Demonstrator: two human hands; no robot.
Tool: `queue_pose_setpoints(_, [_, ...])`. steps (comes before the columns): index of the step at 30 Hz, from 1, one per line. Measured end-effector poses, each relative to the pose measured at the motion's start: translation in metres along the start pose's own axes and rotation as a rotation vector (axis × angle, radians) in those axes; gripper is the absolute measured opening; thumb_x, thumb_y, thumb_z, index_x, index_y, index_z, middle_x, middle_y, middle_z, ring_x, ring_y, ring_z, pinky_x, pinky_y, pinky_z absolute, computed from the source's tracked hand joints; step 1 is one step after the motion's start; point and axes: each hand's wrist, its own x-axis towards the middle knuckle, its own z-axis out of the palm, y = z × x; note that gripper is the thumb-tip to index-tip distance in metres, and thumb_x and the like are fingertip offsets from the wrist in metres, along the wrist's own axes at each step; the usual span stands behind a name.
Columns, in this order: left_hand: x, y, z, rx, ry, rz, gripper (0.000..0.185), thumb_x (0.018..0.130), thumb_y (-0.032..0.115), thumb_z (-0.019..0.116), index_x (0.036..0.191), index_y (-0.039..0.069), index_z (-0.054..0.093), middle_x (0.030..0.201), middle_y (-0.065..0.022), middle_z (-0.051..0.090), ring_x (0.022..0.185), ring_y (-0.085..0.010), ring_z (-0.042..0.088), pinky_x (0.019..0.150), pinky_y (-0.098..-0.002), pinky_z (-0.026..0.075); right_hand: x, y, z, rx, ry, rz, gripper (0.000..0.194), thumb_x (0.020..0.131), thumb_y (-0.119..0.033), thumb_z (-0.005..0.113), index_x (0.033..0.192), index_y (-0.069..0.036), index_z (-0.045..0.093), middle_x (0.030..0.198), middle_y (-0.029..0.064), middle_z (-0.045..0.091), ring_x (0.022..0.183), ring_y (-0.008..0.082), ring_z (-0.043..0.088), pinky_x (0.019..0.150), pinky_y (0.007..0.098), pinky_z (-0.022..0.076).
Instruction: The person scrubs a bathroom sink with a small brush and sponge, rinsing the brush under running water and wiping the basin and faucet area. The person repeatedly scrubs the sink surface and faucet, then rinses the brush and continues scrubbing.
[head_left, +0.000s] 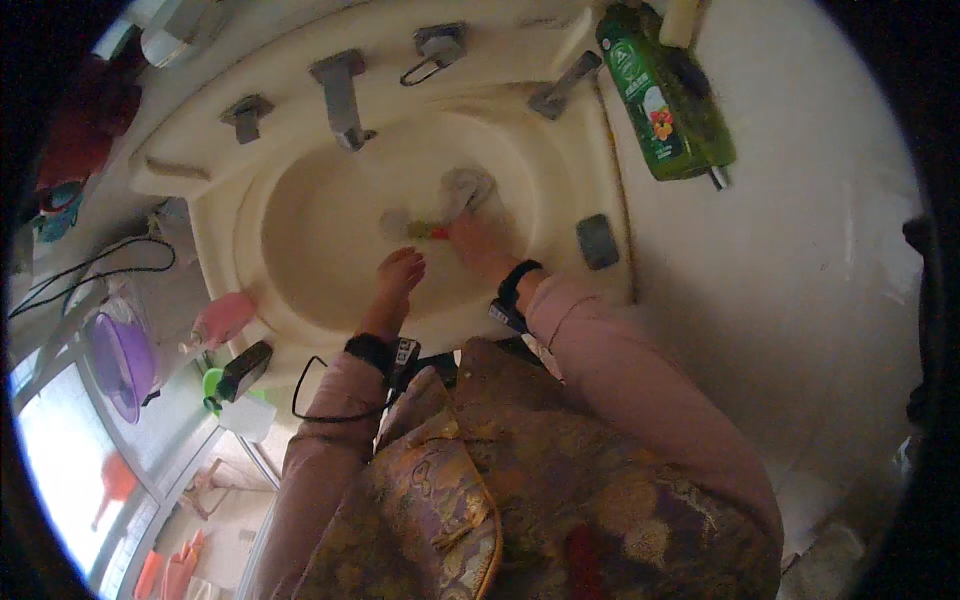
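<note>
A cream-coloured washbasin (322, 247) lies before me. My left hand (401, 276) hovers over its near side, fingers curled together with nothing visible in them. Further right, my right hand (477, 238) reaches down into the bowl. Just beyond its fingers is a crumpled whitish thing, perhaps a wet cloth (466, 187). A small green-and-red object (426, 230) touches or lies against the left side of the right hand. Blur hides whether the right hand grips either one. A pale round spot, probably the drain (393, 223), shows left of the green end.
A metal spout (343, 105) juts over the bowl between two handles. On the right stands a green bottle (667, 105); a dark grey bar (598, 241) rests on the rim. A pink bottle (223, 321) and purple basin (124, 367) are at left. A black cable (322, 416) loops beside my left wrist.
</note>
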Motion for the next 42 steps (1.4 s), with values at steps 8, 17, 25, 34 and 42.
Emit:
queue_pose_setpoints(8, [0.025,0.022,0.033,0.181,-0.061,0.337,0.029,0.086,0.006,0.060,0.115,0.002,0.058,0.102,-0.0069,0.065,0.088,-0.0163,0.062,0.080,-0.0290,0.049,-0.031,0.002,-0.055,0.237,0.262,0.261,0.025,0.085,-0.017,0.061,0.106,-0.003,0.062,0.083,0.0150,0.066,0.076,0.0279,0.065,0.064,0.0397,0.0502])
queue_pose_setpoints(17, [0.050,0.087,0.234,0.619,-0.237,1.095,0.053,0.079,0.017,0.072,0.127,0.004,0.052,0.123,-0.0140,0.060,0.113,-0.0298,0.058,0.093,-0.0396,0.047,-0.088,0.080,-0.123,0.847,0.519,0.507,0.044,0.092,-0.040,0.057,0.116,-0.003,0.059,0.083,0.0104,0.064,0.073,0.0224,0.062,0.064,0.0384,0.0483])
queue_pose_setpoints(25, [0.090,0.113,0.325,0.997,-0.247,0.888,0.046,0.079,0.033,0.071,0.115,0.009,0.057,0.092,-0.0181,0.067,0.090,-0.0367,0.064,0.078,-0.0474,0.050,-0.109,0.092,-0.112,0.942,0.497,0.527,0.045,0.091,-0.034,0.059,0.124,-0.003,0.054,0.072,0.0033,0.057,0.065,0.0137,0.053,0.058,0.0313,0.0432])
queue_pose_setpoints(34, [0.069,0.135,0.311,0.633,-0.208,0.923,0.034,0.083,0.031,0.070,0.102,0.004,0.060,0.087,-0.0148,0.068,0.081,-0.0289,0.066,0.072,-0.0396,0.052,-0.109,0.091,-0.115,0.809,0.687,0.359,0.049,0.095,-0.037,0.052,0.132,-0.006,0.050,0.070,0.0029,0.056,0.063,0.0115,0.052,0.057,0.0285,0.0418])
queue_pose_setpoints(42, [-0.010,0.137,0.199,-0.096,-0.362,0.739,0.018,0.096,0.017,0.057,0.108,0.004,0.055,0.109,-0.0117,0.064,0.103,-0.0207,0.061,0.086,-0.0358,0.053,-0.087,0.094,-0.127,0.579,0.750,0.371,0.045,0.097,-0.032,0.048,0.133,-0.006,0.051,0.097,0.0153,0.067,0.082,0.0268,0.064,0.073,0.0352,0.0484])
